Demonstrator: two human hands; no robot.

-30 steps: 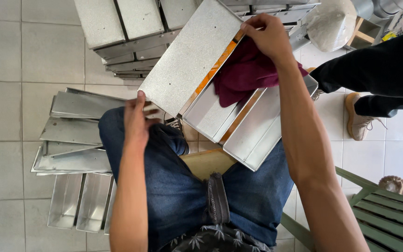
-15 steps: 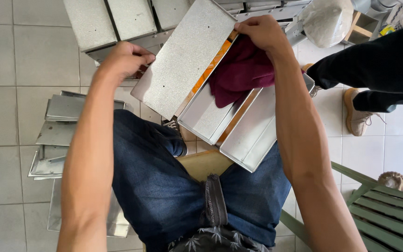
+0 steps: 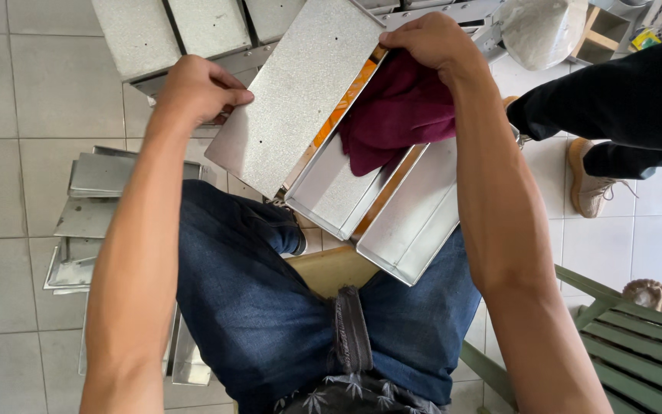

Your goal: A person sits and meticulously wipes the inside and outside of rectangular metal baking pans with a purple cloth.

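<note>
A seated person in dark blue jeans [image 3: 270, 307] works over a set of joined metal baking pans [image 3: 362, 192] that rests tilted across the lap, seen from above. The left hand [image 3: 197, 88] grips the upper left edge of the set, fingers curled over the rim of the pan that lies bottom up, its flat speckled underside facing the camera. The right hand [image 3: 434, 42] is closed on a dark red cloth [image 3: 400, 115], pinching a bunch of it at the far end of the middle pan; the cloth hangs down into that open pan and covers much of its upper half. An orange strip shows along the seam between the upturned pan and the open one beside it, though whether it is residue or part of the frame is hard to tell from this angle. A third pan lies open at the lower right, its corner reaching over the right thigh.

On the grey tiled floor [image 3: 9, 100], more pan sets [image 3: 185, 31] are lined up just beyond the left hand, and a loose pile of flat metal trays [image 3: 90, 199] sits to the left of the knees. Another person's dark trouser leg [image 3: 614, 100] and tan shoe [image 3: 588, 180] stand to the right, near a green slatted bench [image 3: 637, 345].
</note>
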